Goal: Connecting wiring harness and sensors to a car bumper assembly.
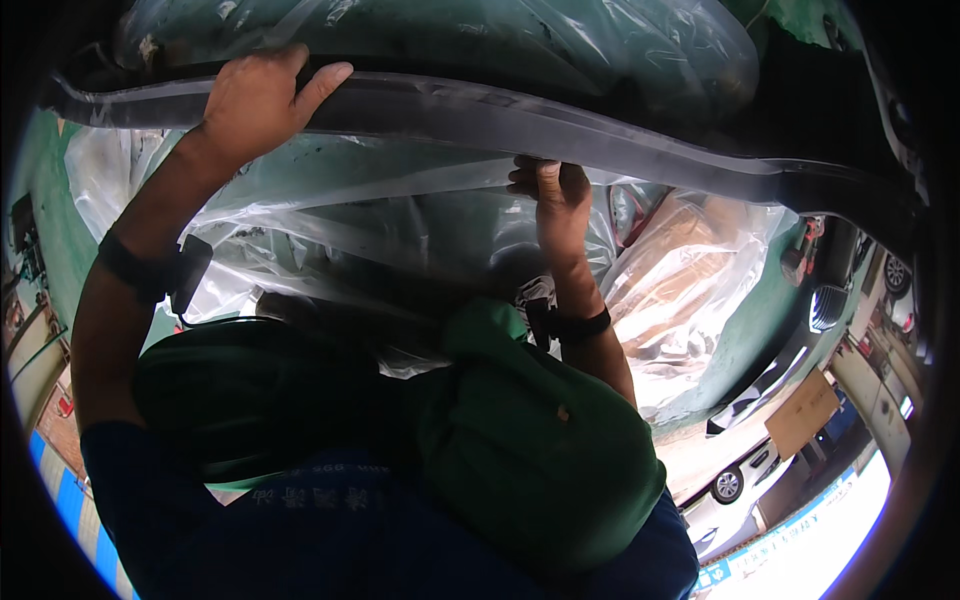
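Evidently we are at a holding or steadying step, with both our hands up at the long grey panel [470, 115]. It runs across the upper part of the view, from the far left to the right rim, bowed at least partly by the lens. Our left hand [262, 100] lies across its face toward the left end, fingers hooked over the upper edge and thumb spread apart along it. That grip looks to be holding the panel, though the tips beyond the edge are hidden. Our right hand [560, 190] is lower and right of it, at the lower edge, fingers curled and thumb up. We cannot tell whether that grip pinches the edge or only presses from below.

Under the panel we see clear plastic sheet [340, 220], loose and creased, with something brown [675, 250] wrapped at the right, and green floor [740, 335] past it. Our left strap [125, 265] and right strap [585, 325] sit clear of the panel.

As we judge it, any next move calls for both hands acting together: the left keeping the upper edge firm, the right supporting underneath, so that the long piece neither twists nor drags the plastic.
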Tool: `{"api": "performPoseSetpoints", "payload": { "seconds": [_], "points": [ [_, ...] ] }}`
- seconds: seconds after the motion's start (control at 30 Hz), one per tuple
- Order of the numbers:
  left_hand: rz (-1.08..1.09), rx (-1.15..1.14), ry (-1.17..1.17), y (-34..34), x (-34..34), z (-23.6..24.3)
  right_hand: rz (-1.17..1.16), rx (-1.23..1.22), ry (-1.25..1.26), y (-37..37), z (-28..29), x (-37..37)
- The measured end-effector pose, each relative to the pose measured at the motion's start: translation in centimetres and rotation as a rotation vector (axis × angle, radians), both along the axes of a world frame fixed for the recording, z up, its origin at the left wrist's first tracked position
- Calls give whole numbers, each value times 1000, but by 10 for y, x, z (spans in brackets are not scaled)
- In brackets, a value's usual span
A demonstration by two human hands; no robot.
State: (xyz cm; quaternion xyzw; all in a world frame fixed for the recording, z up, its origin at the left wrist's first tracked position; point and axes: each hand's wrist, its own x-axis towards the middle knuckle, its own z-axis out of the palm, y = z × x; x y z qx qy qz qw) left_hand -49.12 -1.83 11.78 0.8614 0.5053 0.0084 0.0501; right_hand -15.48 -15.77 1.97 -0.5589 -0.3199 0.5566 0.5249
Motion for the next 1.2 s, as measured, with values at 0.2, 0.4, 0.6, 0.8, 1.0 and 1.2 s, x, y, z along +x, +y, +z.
{"api": "performPoseSetpoints", "payload": {
  "seconds": [0.2, 0.4, 0.6, 0.8, 1.0, 1.2],
  "points": [
    [-6, 18, -28, 3, -2, -1, -17, 40, -95, 3, -2, -18],
    [-2, 11, -14, 0, -1, -1, 32, -103, 267, -5, 2, -20],
    [-18, 61, -48, 0, -1, -7, 30, -82, 330, -4, -5, -17],
    [27, 0, -33, -15, 4, -8, 19, -139, 327, -5, 0, -19],
    [35, -37, -17, -28, 7, -10, -5, -218, 199, -12, 6, -12],
    [28, -101, -143, -55, 14, -19, 17, -244, 183, -35, -7, -1]
  ]
}}
